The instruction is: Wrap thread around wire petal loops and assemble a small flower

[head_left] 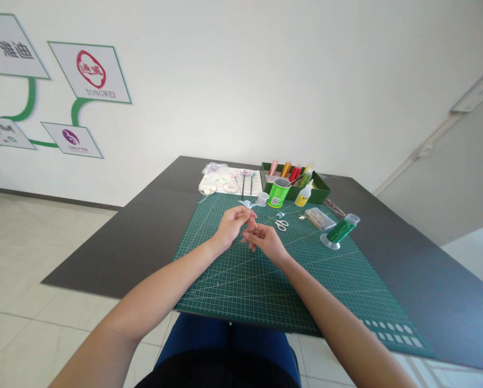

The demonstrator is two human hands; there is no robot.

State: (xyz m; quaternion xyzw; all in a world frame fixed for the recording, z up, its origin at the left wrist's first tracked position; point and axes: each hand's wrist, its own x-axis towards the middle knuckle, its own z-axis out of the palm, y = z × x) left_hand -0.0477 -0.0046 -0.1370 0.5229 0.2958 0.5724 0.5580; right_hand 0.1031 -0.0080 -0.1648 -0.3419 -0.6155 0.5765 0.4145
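A small light-blue flower (247, 204) stands up from the pinched fingertips of my left hand (233, 223). Just below and to the right, my right hand (266, 241) has its thumb and forefinger pressed together under the flower; a thin stem or thread there is too fine to make out. Both hands hover close together over the green cutting mat (233, 280). Beyond my right hand lie white-handled scissors (281, 224) and a second small blue flower piece (280, 214).
Behind the hands stand a small clear tub (261, 199), a bright green can (279, 195) and a glue bottle (303, 196). A green box (322, 192) holds coloured spools. Right are a clear case (320, 219) and a green spool (343, 230). A white sheet (221, 179) bears stemmed flowers.
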